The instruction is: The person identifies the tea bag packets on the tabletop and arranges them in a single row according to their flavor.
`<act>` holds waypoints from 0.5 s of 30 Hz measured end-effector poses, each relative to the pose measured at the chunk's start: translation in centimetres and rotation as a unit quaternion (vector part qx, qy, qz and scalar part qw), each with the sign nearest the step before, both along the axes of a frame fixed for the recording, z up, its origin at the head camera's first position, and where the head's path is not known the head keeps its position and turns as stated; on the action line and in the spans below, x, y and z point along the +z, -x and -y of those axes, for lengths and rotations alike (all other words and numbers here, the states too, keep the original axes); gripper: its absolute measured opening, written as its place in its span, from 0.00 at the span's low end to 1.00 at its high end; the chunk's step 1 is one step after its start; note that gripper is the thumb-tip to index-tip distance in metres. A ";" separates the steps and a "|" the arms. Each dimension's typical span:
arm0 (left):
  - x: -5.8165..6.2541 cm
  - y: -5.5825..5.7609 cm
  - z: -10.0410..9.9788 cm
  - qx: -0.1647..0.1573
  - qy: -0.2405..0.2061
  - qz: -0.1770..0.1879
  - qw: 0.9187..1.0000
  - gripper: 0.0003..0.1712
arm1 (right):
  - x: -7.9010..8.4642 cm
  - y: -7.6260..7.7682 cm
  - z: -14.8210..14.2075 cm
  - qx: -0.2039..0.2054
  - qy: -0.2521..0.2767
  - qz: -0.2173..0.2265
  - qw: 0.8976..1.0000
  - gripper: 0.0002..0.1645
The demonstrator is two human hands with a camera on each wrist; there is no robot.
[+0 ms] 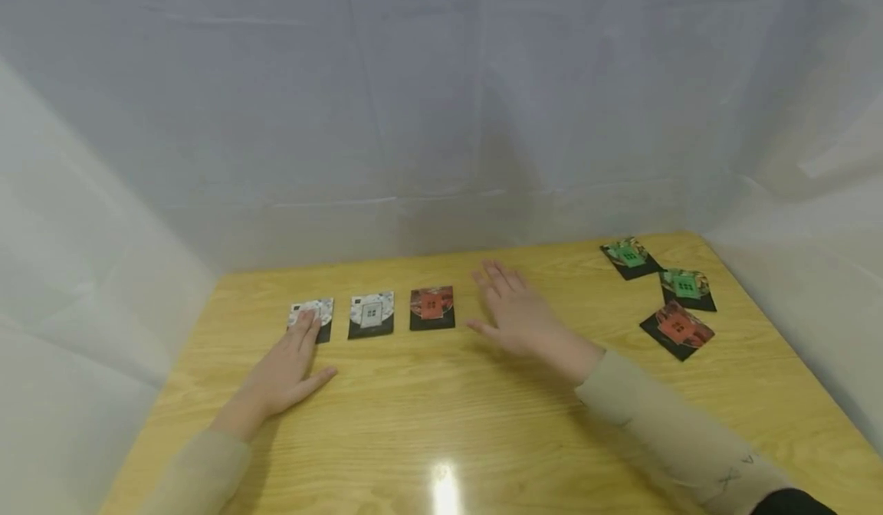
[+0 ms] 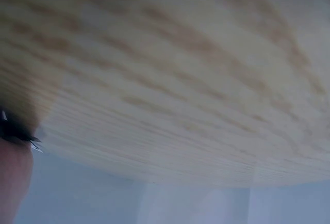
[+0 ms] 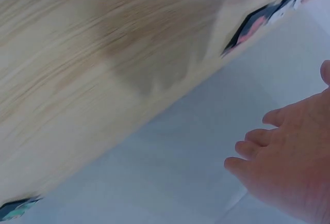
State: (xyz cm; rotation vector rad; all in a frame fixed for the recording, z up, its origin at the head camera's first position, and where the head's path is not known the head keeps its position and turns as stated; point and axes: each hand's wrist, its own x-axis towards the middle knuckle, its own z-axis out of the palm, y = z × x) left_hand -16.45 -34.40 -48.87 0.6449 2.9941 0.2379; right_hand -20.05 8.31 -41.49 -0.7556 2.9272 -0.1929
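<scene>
Counting cards on the counter [image 1: 441, 415]: 6 total. Row of 3 at centre-left: 2 silver/white, i.e. the leftmost card [image 1: 313, 317] and the middle silver card [image 1: 371, 314], plus 1 red card [image 1: 431, 307]. Row runs left-right, cards square-on, black edge toward you, small gaps btwn them. Far right, well apart from the row: 2 green cards [image 1: 629, 257] [image 1: 686, 287] and 1 more red one [image 1: 677, 330], all 3 turned diagonal, corners toward you, loosely stacked front to back.

Your left hand [image 1: 286, 369] lies flat, fingers straight, tips resting on the leftmost card; nothing gripped. Fingers point away from you, approx. along the card's long axis.

Your right hand [image 1: 516, 314] is spread, fingers extended, holding nothing, just right of the row's red card, not touching it. Contact w/ counter: can't tell.
</scene>
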 end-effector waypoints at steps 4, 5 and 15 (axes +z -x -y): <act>0.0 0.0 -0.1 0.001 0.002 0.002 1.000 0.55 | 0.3 -0.2 -1.9 -0.008 0.013 -0.014 1.000 0.54; 0.0 0.0 -0.1 0.001 0.002 0.002 1.000 0.55 | 0.4 -0.3 -2.4 -0.010 0.014 -0.018 1.000 0.54; 0.1 0.0 -0.2 0.000 0.004 0.001 1.000 0.55 | 0.7 -1.5 -8.1 -0.050 0.024 -0.037 0.998 0.53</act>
